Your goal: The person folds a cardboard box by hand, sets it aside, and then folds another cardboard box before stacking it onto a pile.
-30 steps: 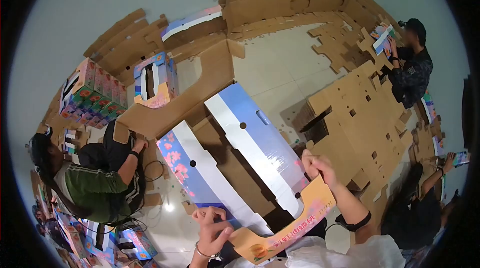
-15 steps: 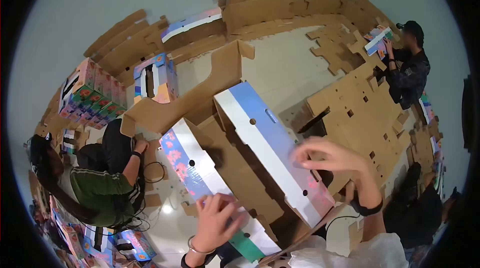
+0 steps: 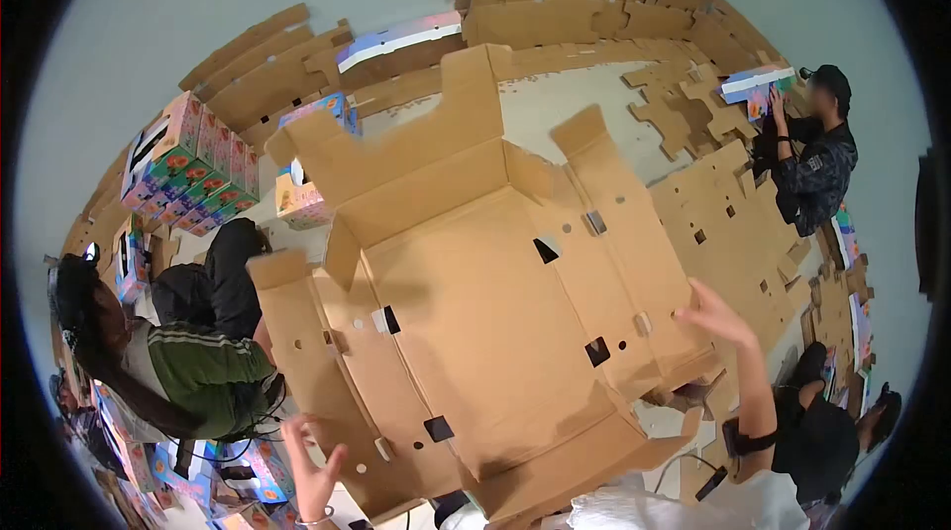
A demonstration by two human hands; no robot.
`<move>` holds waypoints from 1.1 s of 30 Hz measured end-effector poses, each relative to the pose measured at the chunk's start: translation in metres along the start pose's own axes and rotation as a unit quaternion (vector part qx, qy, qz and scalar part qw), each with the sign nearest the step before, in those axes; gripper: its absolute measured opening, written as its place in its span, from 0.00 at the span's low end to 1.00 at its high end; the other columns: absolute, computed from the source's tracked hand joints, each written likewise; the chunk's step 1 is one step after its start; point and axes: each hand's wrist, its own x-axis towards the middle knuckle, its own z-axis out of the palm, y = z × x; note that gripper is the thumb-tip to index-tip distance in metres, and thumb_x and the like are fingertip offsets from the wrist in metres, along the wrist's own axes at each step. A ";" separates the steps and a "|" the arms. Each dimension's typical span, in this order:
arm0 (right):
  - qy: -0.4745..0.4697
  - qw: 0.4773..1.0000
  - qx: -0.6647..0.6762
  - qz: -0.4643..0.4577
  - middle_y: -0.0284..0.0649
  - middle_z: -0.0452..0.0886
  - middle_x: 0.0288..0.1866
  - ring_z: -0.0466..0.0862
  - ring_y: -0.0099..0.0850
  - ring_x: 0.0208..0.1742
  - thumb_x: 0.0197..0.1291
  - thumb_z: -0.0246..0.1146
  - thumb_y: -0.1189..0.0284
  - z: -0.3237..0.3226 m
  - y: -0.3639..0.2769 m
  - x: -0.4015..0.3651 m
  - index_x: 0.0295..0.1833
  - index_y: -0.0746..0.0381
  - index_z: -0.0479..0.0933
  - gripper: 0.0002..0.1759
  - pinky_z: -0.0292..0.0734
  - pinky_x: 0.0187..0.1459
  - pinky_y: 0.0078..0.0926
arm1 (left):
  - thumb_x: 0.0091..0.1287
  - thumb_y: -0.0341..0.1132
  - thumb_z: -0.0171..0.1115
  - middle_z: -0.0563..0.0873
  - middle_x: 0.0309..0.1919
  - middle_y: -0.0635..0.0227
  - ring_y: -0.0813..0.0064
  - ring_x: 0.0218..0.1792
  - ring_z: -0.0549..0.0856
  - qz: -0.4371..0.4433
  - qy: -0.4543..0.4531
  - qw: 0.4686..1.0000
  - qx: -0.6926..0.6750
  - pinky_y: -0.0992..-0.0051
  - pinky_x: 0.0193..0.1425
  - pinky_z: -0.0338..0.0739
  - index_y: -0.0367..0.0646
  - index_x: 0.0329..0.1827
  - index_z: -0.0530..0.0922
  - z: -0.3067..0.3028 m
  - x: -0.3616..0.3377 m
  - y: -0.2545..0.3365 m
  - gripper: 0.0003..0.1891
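Observation:
A large cardboard box (image 3: 466,312) lies before me, its plain brown inside facing up. Its left side panel (image 3: 297,332) and right side panel (image 3: 634,243) are spread outward, with small slots and holes along them. At the far end a notched end wall (image 3: 426,173) stands up. My left hand (image 3: 315,466) is open, thumb and fingers apart, beside the lower edge of the left panel. On the other side, my right hand (image 3: 721,317) is open with fingers stretched out at the right panel's outer edge.
Flat cardboard sheets (image 3: 733,253) lie on the right. Stacked printed boxes (image 3: 188,168) stand at the far left. A person in a green top (image 3: 198,367) sits close on the left; another person (image 3: 817,159) handles a printed box at the far right. Cardboard lines the back wall.
The two printed side walls, upright before, have swung outward, so the brown inside shows. My hands have moved apart, left hand further left and right hand further right.

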 end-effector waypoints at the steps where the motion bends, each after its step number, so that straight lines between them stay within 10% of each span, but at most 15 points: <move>1: -0.001 1.000 -0.001 0.000 0.43 0.70 0.65 0.72 0.29 0.63 0.59 0.65 0.65 0.004 0.030 -0.002 0.69 0.71 0.57 0.38 0.69 0.61 0.28 | 0.46 0.27 0.71 0.69 0.57 0.63 0.65 0.52 0.72 -0.076 -0.082 0.994 -0.007 0.71 0.52 0.70 0.41 0.64 0.62 0.001 -0.011 -0.032 0.40; 5: 0.032 0.978 0.161 0.131 0.44 0.76 0.58 0.76 0.30 0.58 0.58 0.68 0.64 0.026 0.097 -0.035 0.66 0.70 0.64 0.35 0.71 0.58 0.27 | 0.45 0.27 0.74 0.63 0.67 0.59 0.66 0.63 0.68 -0.121 -0.065 0.968 -0.208 0.66 0.64 0.68 0.40 0.70 0.53 0.031 -0.051 -0.056 0.49; 7: 0.057 0.972 0.173 0.149 0.43 0.78 0.56 0.78 0.30 0.56 0.58 0.68 0.64 0.029 0.095 -0.043 0.64 0.69 0.67 0.33 0.72 0.56 0.27 | 0.43 0.25 0.75 0.71 0.62 0.56 0.65 0.55 0.76 -0.222 -0.072 0.945 -0.227 0.66 0.60 0.74 0.37 0.69 0.56 0.037 -0.083 -0.112 0.48; 9: -0.005 0.970 0.189 0.155 0.41 0.80 0.51 0.79 0.28 0.53 0.56 0.69 0.65 0.035 0.074 -0.050 0.59 0.69 0.71 0.29 0.74 0.54 0.26 | 0.52 0.34 0.73 0.84 0.45 0.65 0.65 0.36 0.83 -0.281 -0.092 0.919 -0.262 0.68 0.37 0.77 0.38 0.56 0.74 0.026 -0.090 -0.047 0.28; 13: 0.036 0.961 0.258 0.088 0.39 0.81 0.50 0.80 0.28 0.51 0.54 0.71 0.66 0.047 0.091 -0.046 0.57 0.69 0.72 0.29 0.74 0.52 0.27 | 0.54 0.37 0.71 0.84 0.43 0.63 0.69 0.38 0.83 -0.336 -0.138 0.891 -0.274 0.71 0.35 0.77 0.37 0.62 0.69 0.012 -0.101 -0.083 0.33; 15: 0.070 0.954 0.278 0.090 0.41 0.80 0.51 0.79 0.30 0.53 0.52 0.72 0.66 0.052 0.101 -0.035 0.59 0.68 0.71 0.31 0.74 0.54 0.30 | 0.43 0.25 0.74 0.83 0.44 0.62 0.71 0.38 0.83 -0.281 -0.034 0.914 -0.291 0.72 0.43 0.81 0.35 0.59 0.69 -0.003 -0.042 -0.031 0.36; 17: 0.122 0.935 0.331 0.032 0.42 0.80 0.52 0.79 0.31 0.53 0.52 0.72 0.65 0.059 0.080 -0.011 0.59 0.68 0.71 0.31 0.74 0.54 0.31 | 0.46 0.29 0.69 0.83 0.25 0.72 0.81 0.23 0.81 0.017 -0.010 0.988 -0.151 0.79 0.26 0.77 0.37 0.34 0.81 -0.015 0.050 0.009 0.12; 18: 0.172 0.907 0.384 -0.020 0.44 0.79 0.53 0.78 0.32 0.54 0.52 0.72 0.64 0.064 0.065 0.006 0.60 0.68 0.71 0.32 0.74 0.54 0.32 | 0.49 0.31 0.67 0.83 0.31 0.69 0.79 0.30 0.82 -0.004 -0.116 0.978 -0.171 0.78 0.32 0.78 0.34 0.40 0.81 -0.029 0.111 0.042 0.16; 21: 0.250 0.867 0.431 0.006 0.44 0.78 0.54 0.78 0.33 0.55 0.53 0.72 0.60 0.069 0.029 0.074 0.60 0.67 0.70 0.34 0.73 0.55 0.32 | 0.62 0.29 0.56 0.82 0.52 0.60 0.78 0.47 0.80 0.186 0.028 0.977 -0.103 0.77 0.50 0.75 0.36 0.68 0.67 -0.053 0.295 0.102 0.28; 24: 0.270 0.847 0.458 0.018 0.43 0.79 0.53 0.79 0.31 0.53 0.54 0.71 0.58 0.081 -0.026 0.136 0.58 0.67 0.71 0.32 0.73 0.54 0.31 | 0.69 0.31 0.56 0.81 0.54 0.57 0.69 0.54 0.80 0.281 0.203 0.923 -0.169 0.71 0.62 0.71 0.37 0.69 0.63 -0.049 0.383 0.164 0.25; 29: 0.299 0.832 0.468 0.005 0.39 0.81 0.48 0.81 0.29 0.43 0.57 0.69 0.58 0.132 -0.013 0.283 0.54 0.63 0.73 0.26 0.77 0.44 0.26 | 0.69 0.25 0.50 0.66 0.69 0.55 0.64 0.63 0.73 0.355 0.237 0.901 -0.074 0.68 0.67 0.66 0.38 0.72 0.56 0.097 0.390 0.118 0.28; 33: 0.171 0.807 0.558 0.092 0.36 0.82 0.44 0.83 0.28 0.37 0.59 0.67 0.58 0.204 0.071 0.388 0.49 0.60 0.75 0.20 0.76 0.33 0.24 | 0.56 0.17 0.55 0.68 0.66 0.49 0.56 0.64 0.70 0.134 0.062 0.989 0.017 0.64 0.69 0.62 0.35 0.72 0.57 0.228 0.365 -0.064 0.37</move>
